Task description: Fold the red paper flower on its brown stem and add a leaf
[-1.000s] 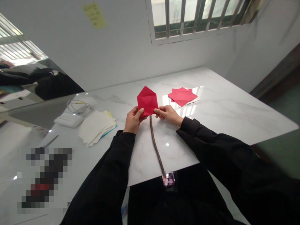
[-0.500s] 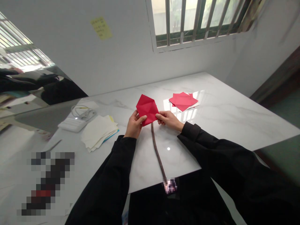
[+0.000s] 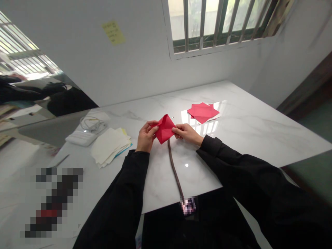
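Note:
I hold a folded red paper [image 3: 165,128] just above the white marble table [image 3: 246,128], in front of me. My left hand [image 3: 145,136] pinches its left corner, with the fingers curled over the top edge. My right hand [image 3: 186,133] pinches the right corner. The paper's upper part is bent down toward me, and its lower point hangs between my hands. A thin brown cord [image 3: 174,166] runs from under the paper toward my body.
A small stack of red paper squares [image 3: 202,111] lies beyond my right hand. To the left lie a pile of cream and yellow sheets [image 3: 109,145], a white device [image 3: 80,137] and a coiled white cable [image 3: 91,123]. A wall with a barred window stands behind the table.
The red paper stood taller with its point up. Now its top has come down toward me, and my left fingers have moved up over its upper edge. The view tilted slightly.

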Tool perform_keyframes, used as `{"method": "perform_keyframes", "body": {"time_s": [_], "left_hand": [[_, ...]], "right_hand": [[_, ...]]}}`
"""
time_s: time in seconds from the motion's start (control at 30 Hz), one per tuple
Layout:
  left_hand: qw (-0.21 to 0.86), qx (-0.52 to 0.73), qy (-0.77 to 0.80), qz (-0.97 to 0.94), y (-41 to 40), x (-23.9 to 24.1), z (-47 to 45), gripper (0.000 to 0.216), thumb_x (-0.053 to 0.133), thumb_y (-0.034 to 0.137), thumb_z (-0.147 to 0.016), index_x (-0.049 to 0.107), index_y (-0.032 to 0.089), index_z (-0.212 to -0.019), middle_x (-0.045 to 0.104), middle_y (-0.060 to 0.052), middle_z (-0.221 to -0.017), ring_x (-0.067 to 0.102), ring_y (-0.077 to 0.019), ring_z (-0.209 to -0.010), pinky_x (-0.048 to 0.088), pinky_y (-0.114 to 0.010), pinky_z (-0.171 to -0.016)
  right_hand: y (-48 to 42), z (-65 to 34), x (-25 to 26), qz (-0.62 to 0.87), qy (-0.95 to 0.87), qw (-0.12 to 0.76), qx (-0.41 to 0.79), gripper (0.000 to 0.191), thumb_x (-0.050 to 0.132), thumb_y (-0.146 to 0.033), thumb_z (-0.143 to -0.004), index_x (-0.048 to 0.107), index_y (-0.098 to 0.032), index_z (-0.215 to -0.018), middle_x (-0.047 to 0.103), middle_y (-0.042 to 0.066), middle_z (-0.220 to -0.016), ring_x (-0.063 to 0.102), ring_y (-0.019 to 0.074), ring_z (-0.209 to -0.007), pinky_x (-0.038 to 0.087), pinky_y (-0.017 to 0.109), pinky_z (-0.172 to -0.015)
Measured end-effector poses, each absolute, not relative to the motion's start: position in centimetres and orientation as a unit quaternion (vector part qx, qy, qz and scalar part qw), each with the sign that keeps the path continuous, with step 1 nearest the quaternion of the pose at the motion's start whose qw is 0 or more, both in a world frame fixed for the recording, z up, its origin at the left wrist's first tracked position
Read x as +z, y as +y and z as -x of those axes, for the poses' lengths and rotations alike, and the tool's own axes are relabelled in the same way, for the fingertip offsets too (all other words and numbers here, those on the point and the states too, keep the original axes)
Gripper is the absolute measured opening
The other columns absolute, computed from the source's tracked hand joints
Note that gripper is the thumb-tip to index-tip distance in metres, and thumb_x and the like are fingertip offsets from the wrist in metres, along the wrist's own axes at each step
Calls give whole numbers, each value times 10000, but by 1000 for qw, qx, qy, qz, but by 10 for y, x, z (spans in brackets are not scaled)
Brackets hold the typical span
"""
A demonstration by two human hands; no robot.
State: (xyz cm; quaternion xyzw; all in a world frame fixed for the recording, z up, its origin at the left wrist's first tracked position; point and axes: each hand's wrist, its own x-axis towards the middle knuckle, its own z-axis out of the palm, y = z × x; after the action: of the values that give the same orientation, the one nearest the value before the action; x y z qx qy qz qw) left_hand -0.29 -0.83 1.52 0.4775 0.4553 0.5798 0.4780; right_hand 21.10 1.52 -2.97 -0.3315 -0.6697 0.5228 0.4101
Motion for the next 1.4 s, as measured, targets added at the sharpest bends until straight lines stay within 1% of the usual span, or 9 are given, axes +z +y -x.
{"method": "perform_keyframes", "body": {"time_s": [0.23, 0.37, 0.53, 0.63, 0.83, 0.97, 1.13, 1.27, 1.4], "left_hand": [[457, 594, 466, -471, -8, 14, 0, 420, 895, 480, -686, 667, 184, -876, 681, 4, -816, 632, -117, -673, 530, -223, -632], [484, 583, 464, -459, -7, 11, 2, 593, 919, 429, -678, 645, 215, -1158, 720, 7, -863, 666, -140, -684, 541, -246, -640], [568, 583, 415, -408, -10, 13, 1, 534, 839, 511, -795, 671, 209, -1203, 756, -72, -1126, 727, -176, -841, 577, -260, -683], [599, 583, 389, -387, -10, 16, 3, 500, 825, 479, -793, 690, 233, -1207, 750, -69, -1195, 741, -211, -928, 599, -286, -731], [541, 609, 431, -388, -4, 11, 7, 471, 899, 362, -671, 688, 222, -1069, 751, -12, -970, 693, -139, -744, 551, -233, -662], [508, 626, 451, -383, 0, 7, 6, 469, 937, 376, -610, 663, 186, -940, 744, -4, -866, 667, -121, -684, 537, -223, -641], [476, 628, 456, -414, -1, 5, 0, 514, 948, 401, -579, 656, 182, -941, 740, -6, -785, 641, -132, -613, 506, -222, -561], [474, 615, 454, -436, -4, 5, -5, 488, 946, 409, -589, 640, 182, -894, 729, -4, -793, 628, -123, -611, 456, -192, -507], [463, 609, 466, -444, -6, 5, -8, 478, 927, 426, -617, 630, 185, -903, 730, -15, -841, 633, -129, -644, 479, -204, -537]], "right_hand": [[15, -211, -30, 343, -667, 420, 512, 476, 630, -630, -941, 619, -194, -749, 652, 7, -675, 539, 124, -589, 414, 248, -584], [13, -211, -27, 348, -676, 418, 498, 479, 635, -621, -942, 623, -187, -739, 648, 7, -665, 536, 120, -596, 406, 246, -595], [12, -210, -24, 340, -642, 434, 533, 476, 722, -641, -867, 624, -184, -777, 630, -7, -645, 519, 112, -574, 394, 242, -570], [13, -209, -22, 347, -602, 456, 556, 521, 736, -690, -825, 603, -189, -775, 621, -12, -637, 499, 104, -546, 389, 242, -546], [12, -210, -20, 340, -590, 463, 568, 523, 763, -681, -804, 594, -189, -751, 604, -20, -623, 483, 96, -537, 378, 244, -539], [8, -211, -17, 328, -600, 442, 581, 478, 812, -620, -787, 633, -178, -801, 616, -22, -647, 514, 104, -570, 383, 241, -556], [5, -212, -11, 295, -607, 405, 617, 449, 892, -525, -720, 687, -167, -896, 674, -7, -729, 558, 117, -620, 402, 238, -566], [5, -211, -11, 284, -603, 401, 629, 453, 902, -435, -710, 738, -148, -1020, 752, 37, -866, 644, 149, -711, 454, 241, -602], [6, -211, -14, 303, -589, 413, 625, 392, 883, -398, -737, 721, -154, -997, 737, 22, -808, 647, 144, -680, 485, 239, -595]]}}
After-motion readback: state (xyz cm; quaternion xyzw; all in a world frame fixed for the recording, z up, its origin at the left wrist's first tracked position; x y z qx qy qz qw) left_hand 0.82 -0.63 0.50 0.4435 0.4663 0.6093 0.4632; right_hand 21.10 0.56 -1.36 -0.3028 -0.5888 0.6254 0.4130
